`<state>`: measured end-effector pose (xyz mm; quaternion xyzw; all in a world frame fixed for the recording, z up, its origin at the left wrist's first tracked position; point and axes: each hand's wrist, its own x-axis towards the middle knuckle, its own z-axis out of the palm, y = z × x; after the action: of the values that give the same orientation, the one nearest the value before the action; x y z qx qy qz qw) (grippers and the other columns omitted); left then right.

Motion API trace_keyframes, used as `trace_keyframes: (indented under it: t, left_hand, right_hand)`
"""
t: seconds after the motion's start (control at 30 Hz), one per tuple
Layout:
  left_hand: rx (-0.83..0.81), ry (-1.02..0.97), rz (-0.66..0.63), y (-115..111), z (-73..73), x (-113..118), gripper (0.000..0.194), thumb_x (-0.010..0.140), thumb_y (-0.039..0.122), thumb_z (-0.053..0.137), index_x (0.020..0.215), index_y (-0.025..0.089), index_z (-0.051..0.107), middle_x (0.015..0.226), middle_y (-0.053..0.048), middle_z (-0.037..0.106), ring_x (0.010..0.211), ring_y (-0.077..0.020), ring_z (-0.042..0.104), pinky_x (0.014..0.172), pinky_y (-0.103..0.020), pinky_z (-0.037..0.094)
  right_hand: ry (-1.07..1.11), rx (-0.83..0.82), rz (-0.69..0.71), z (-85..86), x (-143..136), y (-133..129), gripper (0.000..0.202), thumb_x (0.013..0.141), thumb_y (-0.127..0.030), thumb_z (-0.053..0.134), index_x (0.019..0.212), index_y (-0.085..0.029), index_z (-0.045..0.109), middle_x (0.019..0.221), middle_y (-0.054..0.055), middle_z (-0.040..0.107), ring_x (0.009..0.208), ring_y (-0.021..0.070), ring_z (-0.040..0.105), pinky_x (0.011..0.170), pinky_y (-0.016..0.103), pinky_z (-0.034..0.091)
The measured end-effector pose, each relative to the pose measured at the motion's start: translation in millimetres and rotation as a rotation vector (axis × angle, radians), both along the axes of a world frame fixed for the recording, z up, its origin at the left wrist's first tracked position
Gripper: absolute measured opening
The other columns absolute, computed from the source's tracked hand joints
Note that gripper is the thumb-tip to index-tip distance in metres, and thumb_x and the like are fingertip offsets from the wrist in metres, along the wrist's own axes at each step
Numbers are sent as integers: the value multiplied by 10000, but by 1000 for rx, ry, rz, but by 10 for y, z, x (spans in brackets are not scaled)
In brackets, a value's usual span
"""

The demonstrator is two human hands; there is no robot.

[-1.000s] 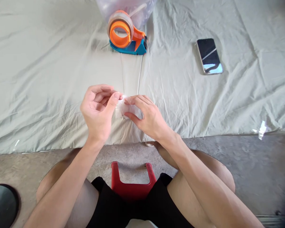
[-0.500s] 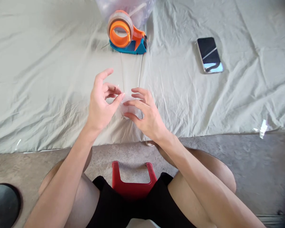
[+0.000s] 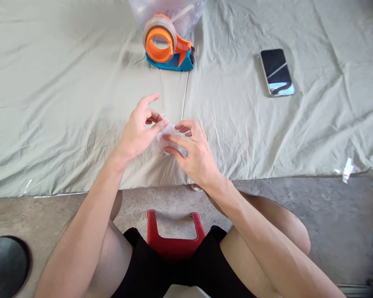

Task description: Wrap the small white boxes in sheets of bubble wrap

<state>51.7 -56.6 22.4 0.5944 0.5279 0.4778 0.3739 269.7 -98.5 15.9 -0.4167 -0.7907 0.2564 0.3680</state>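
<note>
A small, see-through, crinkled plastic piece [image 3: 171, 131] is between my hands near the table's front edge; its exact kind cannot be made out. My left hand [image 3: 143, 128] pinches its upper left edge between thumb and fingers, with the index finger raised. From the right, my right hand [image 3: 194, 149] holds it, thumb and index finger spread across its near side. The palm and curled fingers hide part of it. Beyond the hands stands a tape dispenser [image 3: 185, 62], orange and blue, carrying a roll of clear tape [image 3: 147, 35].
A large clear plastic bag [image 3: 186, 20] sits behind the dispenser. To the right lies a phone [image 3: 276, 72] on the wrinkled grey-green cloth [image 3: 81, 82]. A tape scrap [image 3: 347, 169] hangs at the cloth's edge. Below are a red stool [image 3: 175, 247] and a round black object [image 3: 6, 265].
My left hand has shifted slightly right and its raised index finger has bent over toward the right. My right hand keeps its hold on the plastic. The whole view has moved a little.
</note>
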Motion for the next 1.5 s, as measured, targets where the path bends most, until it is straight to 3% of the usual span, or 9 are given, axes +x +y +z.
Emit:
trace_keyframes:
  t: [0.1, 0.23, 0.43, 0.6, 0.73, 0.9, 1.13, 1.5]
  left_hand:
    - [-16, -34, -19, 18, -5, -7, 552, 900, 269, 931, 1422, 300, 755, 1008, -35, 836, 869, -213, 804, 933, -420, 699]
    - [-94, -164, -49, 40, 29, -22, 595, 871, 206, 950, 1433, 301, 780, 960, -27, 818, 862, -224, 801, 1009, -485, 699]
    - [-62, -188, -123, -43, 322, 42, 515, 970, 463, 955, 1427, 336, 754, 960, -22, 799, 1021, -266, 839, 1017, -471, 710]
    - [-104, -226, -188, -119, 489, 59, 586, 988, 432, 934, 1511, 383, 674, 1015, 3, 768, 933, -230, 826, 1007, -468, 728]
    - [-65, -79, -134, -123, 451, 42, 571, 992, 312, 895, 1514, 359, 669, 1012, -7, 770, 921, -224, 814, 961, -457, 725]
    - [-57, 61, -134, -113, 435, 16, 603, 961, 201, 842, 1531, 288, 666, 961, -7, 794, 987, -225, 797, 1034, -444, 688]
    - [-80, 188, -165, -70, 409, -31, 615, 970, 203, 810, 1558, 297, 657, 1001, -11, 818, 998, -230, 796, 1057, -467, 676]
    - [-75, 219, -159, 43, 290, -16, 690, 908, 133, 807, 1567, 269, 655, 982, -1, 790, 950, -208, 766, 1016, -445, 681]
  right_hand:
    - [10, 13, 11, 4, -2, -5, 231, 1127, -250, 717, 1290, -309, 869, 1383, 118, 667, 1263, 306, 679, 1156, 582, 611]
    - [0, -9, 13, 23, -3, -9, 241, 1119, -226, 721, 1293, -301, 869, 1372, 113, 675, 1234, 294, 690, 1138, 562, 616]
    - [-17, -37, 0, 28, -11, -7, 255, 1111, -199, 721, 1282, -313, 873, 1377, 95, 682, 1218, 276, 695, 1114, 540, 613]
    - [-6, -24, -6, 26, -11, -6, 238, 1092, -175, 762, 1270, -284, 878, 1369, 99, 699, 1190, 261, 704, 1086, 507, 610]
    - [-16, -55, -8, 42, -6, -5, 257, 1094, -193, 760, 1280, -326, 877, 1363, 79, 698, 1184, 256, 708, 1079, 497, 612]
    - [-24, -66, -4, 49, -4, -8, 258, 1103, -190, 744, 1293, -304, 876, 1386, 87, 690, 1165, 252, 710, 1073, 499, 613]
    - [-24, -35, -2, 35, -4, -3, 250, 1090, -170, 766, 1281, -283, 879, 1378, 92, 697, 1153, 258, 722, 1077, 510, 613]
    - [-22, -43, 8, 35, -1, -5, 243, 1105, -183, 745, 1271, -306, 872, 1386, 83, 693, 1149, 250, 718, 1071, 500, 614]
